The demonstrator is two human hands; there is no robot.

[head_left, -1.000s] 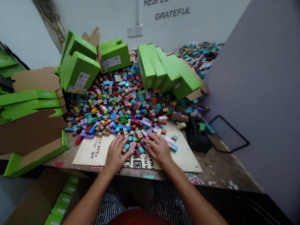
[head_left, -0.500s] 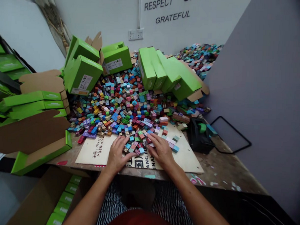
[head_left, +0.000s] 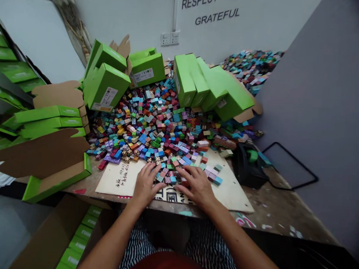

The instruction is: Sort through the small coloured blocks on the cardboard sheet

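Several small colourful blocks (head_left: 169,175) lie grouped on a cardboard sheet (head_left: 233,193) with printed characters and handwriting. At their left side is my left hand (head_left: 146,183), fingers stretched forward and thumb apart, its fingertips against the edge of the group. My right hand (head_left: 197,186) borders the same blocks on the right, fingers spread and bent a little, its thumb near the front blocks. Neither hand grips a block that I can see; what lies under the right fingers is hidden. Beyond the hands spreads a large heap of mixed blocks (head_left: 156,126).
Green boxes (head_left: 110,89) stand on the heap at the back left, with more green boxes (head_left: 195,86) at the back right. An open green box (head_left: 60,181) lies left. A black tape dispenser (head_left: 249,164) stands right, beside a black wire frame (head_left: 295,185).
The view has shifted slightly, so the scene sits further right. Both hands stay around the small group of blocks, and the gap between the two thumbs has narrowed.
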